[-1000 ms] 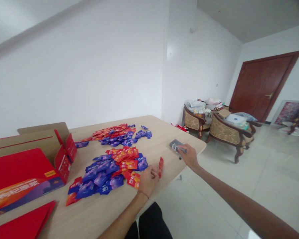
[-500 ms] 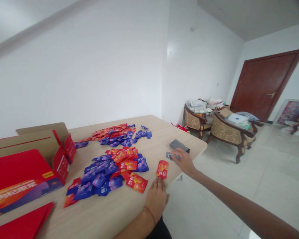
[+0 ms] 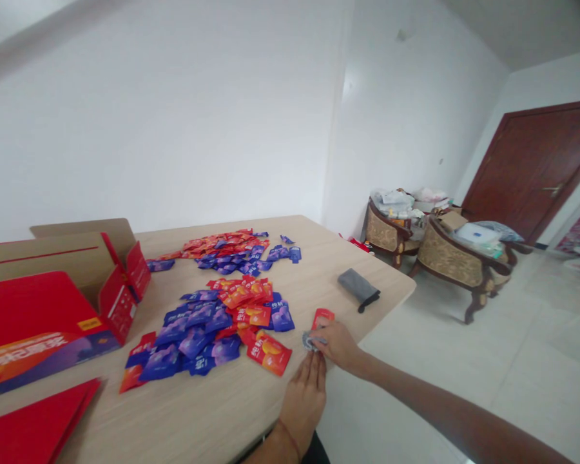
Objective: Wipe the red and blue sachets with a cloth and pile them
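A red snack packet lies near the table's right edge, largely covered by my right hand. That hand is closed on a small crumpled grey cloth and presses it against the packet. Stretched out flat, the fingers of my left hand rest on the table at the packet's near end, just below the cloth. Another red packet lies to the left, at the edge of a pile of purple packets mixed with red ones. Beyond my right hand is a dark grey pouch or folded cloth.
Farther back on the table lies a second pile of red and purple packets. An open red carton stands at the left, with a red folded sheet before it. Armchairs loaded with items stand beyond the table.
My right hand has moved left and nearer, from beside the dark grey pouch onto the red packet, bringing the grey cloth. My left hand stays at the packet's near end.
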The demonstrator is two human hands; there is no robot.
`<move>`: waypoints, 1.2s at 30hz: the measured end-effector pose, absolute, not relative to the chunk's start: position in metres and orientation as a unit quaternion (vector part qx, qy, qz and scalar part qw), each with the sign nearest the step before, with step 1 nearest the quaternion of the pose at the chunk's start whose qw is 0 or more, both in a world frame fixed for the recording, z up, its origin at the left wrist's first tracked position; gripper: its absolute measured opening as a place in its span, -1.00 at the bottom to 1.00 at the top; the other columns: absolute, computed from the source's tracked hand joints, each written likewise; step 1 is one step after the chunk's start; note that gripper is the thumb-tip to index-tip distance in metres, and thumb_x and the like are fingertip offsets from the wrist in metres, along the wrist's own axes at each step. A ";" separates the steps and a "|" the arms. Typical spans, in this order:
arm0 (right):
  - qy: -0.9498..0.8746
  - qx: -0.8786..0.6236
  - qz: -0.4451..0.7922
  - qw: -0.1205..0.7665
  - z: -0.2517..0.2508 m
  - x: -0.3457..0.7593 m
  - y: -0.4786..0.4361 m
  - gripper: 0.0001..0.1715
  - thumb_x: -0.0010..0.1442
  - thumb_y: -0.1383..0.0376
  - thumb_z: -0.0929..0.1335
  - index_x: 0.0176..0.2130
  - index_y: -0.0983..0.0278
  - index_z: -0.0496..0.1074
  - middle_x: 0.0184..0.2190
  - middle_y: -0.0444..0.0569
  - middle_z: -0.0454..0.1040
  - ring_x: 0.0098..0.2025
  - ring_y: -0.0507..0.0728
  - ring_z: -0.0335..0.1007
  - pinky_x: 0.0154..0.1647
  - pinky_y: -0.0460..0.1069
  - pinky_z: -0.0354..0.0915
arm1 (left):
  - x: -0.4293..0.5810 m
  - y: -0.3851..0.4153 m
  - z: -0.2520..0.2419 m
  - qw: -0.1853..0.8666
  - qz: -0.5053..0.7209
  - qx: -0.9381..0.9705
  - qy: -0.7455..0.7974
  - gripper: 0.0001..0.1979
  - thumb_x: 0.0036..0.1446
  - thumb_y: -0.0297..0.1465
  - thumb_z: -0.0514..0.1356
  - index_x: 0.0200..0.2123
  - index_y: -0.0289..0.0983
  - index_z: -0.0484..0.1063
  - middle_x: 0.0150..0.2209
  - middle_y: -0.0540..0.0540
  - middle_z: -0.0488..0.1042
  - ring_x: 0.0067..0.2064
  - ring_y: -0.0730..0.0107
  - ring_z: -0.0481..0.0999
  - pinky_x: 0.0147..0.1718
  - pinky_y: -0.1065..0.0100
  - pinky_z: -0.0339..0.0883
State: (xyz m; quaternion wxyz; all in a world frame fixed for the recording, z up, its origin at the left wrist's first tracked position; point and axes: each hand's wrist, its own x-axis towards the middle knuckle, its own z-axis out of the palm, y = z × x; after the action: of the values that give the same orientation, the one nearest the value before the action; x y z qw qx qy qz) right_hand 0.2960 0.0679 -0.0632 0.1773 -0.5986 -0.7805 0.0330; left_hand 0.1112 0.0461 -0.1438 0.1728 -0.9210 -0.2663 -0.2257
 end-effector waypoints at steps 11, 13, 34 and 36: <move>-0.730 -0.635 -0.017 0.251 -0.038 0.349 0.128 -0.73 0.35 0.29 0.34 -0.23 0.24 0.66 -0.25 0.01 0.59 -0.20 0.11 0.42 -0.09 -0.02 0.29 | 0.115 0.046 -0.146 0.224 -0.276 -0.897 -0.263 -0.56 0.26 -0.59 0.17 0.18 -0.44 0.53 0.18 -0.34 0.56 0.21 0.15 0.58 0.12 0.25 0.56; -0.725 -0.636 -0.025 0.264 -0.030 0.345 0.118 -0.72 0.38 0.26 0.33 -0.15 0.22 0.66 -0.19 0.01 0.60 -0.17 0.11 0.44 -0.06 -0.02 0.31 | 0.115 0.047 -0.144 0.226 -0.278 -0.897 -0.259 -0.57 0.25 -0.60 0.16 0.16 -0.44 0.55 0.17 -0.33 0.57 0.19 0.15 0.59 0.11 0.25 0.56; -0.770 -0.578 0.011 0.271 -0.075 0.345 0.106 -0.70 0.41 0.26 0.32 -0.07 0.20 0.66 -0.10 0.03 0.59 -0.13 0.11 0.48 -0.02 -0.01 0.35 | 0.111 0.037 -0.131 0.208 -0.270 -0.904 -0.258 -0.57 0.27 -0.58 0.16 0.18 -0.48 0.52 0.18 -0.38 0.55 0.22 0.09 0.57 0.12 0.21 0.56; -0.755 -0.600 0.023 0.263 -0.072 0.358 0.121 -0.71 0.40 0.27 0.32 -0.09 0.20 0.66 -0.12 0.01 0.59 -0.14 0.10 0.48 -0.03 -0.02 0.34 | 0.110 0.036 -0.130 0.207 -0.267 -0.905 -0.260 -0.57 0.27 -0.57 0.16 0.19 -0.48 0.52 0.18 -0.38 0.55 0.22 0.08 0.57 0.11 0.20 0.56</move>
State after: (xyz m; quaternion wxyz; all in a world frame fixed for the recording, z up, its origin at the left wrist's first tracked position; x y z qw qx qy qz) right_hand 0.3584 0.1213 -0.0722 0.2633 -0.6004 -0.7548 0.0233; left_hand 0.1099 0.0355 -0.1299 0.2073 -0.9046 -0.2600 -0.2667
